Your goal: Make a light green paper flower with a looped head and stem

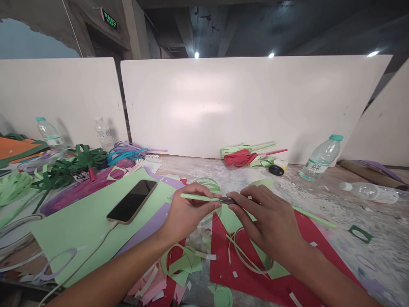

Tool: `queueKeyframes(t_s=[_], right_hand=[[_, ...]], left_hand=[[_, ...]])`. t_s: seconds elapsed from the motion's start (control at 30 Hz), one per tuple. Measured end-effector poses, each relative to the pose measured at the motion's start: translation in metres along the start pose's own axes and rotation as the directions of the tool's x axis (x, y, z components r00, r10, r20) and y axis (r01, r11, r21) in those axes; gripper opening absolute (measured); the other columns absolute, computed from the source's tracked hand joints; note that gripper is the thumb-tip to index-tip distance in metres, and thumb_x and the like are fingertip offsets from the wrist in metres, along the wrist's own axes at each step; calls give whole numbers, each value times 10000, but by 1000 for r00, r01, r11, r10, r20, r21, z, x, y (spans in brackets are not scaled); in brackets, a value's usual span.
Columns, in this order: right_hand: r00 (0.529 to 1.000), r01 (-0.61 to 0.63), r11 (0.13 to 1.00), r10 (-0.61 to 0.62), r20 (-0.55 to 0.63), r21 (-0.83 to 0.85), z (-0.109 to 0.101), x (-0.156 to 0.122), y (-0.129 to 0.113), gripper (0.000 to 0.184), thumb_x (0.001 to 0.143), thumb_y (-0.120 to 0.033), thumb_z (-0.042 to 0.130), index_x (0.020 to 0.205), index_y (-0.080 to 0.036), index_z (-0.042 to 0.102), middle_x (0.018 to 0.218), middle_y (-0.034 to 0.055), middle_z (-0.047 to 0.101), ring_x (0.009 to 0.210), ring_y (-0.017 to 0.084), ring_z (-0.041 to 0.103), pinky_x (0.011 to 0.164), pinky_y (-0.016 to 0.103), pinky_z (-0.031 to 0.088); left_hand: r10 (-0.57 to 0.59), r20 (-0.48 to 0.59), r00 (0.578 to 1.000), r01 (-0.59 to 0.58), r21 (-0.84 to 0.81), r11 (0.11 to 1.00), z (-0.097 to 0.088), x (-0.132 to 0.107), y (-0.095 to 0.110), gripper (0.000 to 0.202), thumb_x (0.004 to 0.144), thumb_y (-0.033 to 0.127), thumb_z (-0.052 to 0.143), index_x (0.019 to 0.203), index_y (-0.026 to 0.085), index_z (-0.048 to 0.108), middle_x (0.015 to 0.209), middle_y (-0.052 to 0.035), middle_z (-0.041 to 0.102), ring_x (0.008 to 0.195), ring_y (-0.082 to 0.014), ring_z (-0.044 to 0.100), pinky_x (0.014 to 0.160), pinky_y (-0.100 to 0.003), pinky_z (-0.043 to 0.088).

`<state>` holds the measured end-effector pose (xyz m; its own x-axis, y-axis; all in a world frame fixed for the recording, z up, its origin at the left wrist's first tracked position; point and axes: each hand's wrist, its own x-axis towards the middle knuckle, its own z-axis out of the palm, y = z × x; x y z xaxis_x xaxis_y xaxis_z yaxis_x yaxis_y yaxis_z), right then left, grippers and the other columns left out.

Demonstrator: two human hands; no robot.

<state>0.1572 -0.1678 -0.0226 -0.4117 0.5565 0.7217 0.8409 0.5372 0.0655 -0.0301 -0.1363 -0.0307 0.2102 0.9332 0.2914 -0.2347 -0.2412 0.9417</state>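
Observation:
My left hand (191,209) pinches a thin light green paper stick (198,197) between thumb and fingers, its free end pointing left. My right hand (265,213) grips a small dark tool (227,200), mostly covered by the fingers, so its kind is unclear. The tool's tip meets the right end of the stick between both hands. Under the right hand, a roll of tape (238,251) lies on red paper (220,264) among green offcuts. Another green stick (315,216) extends from behind the right wrist.
On the left, a phone (132,201) with a white cable (91,264) rests on green paper (73,226). A water bottle (321,157) stands at right; another bottle (372,192) lies nearby. Red and green paper strips (243,157) sit before the white board (239,106).

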Motion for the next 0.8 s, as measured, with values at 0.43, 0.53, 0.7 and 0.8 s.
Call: queueKeyframes(t_s=[0.43, 0.53, 0.7, 0.8], right_hand=[[1000, 15, 1000, -15, 2, 2, -1, 0, -1, 222, 890, -281, 517, 1049, -207, 653, 806, 51, 606, 707, 162, 520, 584, 275, 342], [1000, 20, 1000, -20, -10, 1, -1, 0, -1, 220, 889, -282, 520, 1041, -202, 659, 797, 52, 606, 702, 160, 520, 578, 275, 338], [999, 34, 999, -34, -35, 1, -1, -1, -1, 205, 877, -273, 540, 1019, -199, 669, 779, 48, 606, 677, 157, 506, 560, 277, 323], [998, 40, 999, -40, -38, 2, -2, 0, -1, 213, 870, -270, 551, 1035, -195, 662, 791, 51, 607, 685, 162, 506, 574, 283, 335]], left_hand=[[-35, 54, 998, 39, -60, 997, -1, 0, -4, 204, 649, 155, 769, 713, 168, 576, 785, -35, 738, 766, -156, 691, 695, -234, 539], [-37, 76, 996, 43, -74, 996, -2, 1, -5, 217, 649, 161, 772, 726, 168, 569, 783, -37, 734, 770, -164, 688, 692, -246, 532], [-54, 89, 995, 60, -72, 996, -3, 1, -7, 245, 643, 168, 777, 724, 164, 546, 746, -30, 723, 713, -152, 676, 657, -242, 511], [-50, 125, 991, 64, -106, 992, -3, 1, -5, 243, 666, 161, 760, 749, 173, 532, 739, -20, 722, 704, -138, 671, 638, -221, 496]])
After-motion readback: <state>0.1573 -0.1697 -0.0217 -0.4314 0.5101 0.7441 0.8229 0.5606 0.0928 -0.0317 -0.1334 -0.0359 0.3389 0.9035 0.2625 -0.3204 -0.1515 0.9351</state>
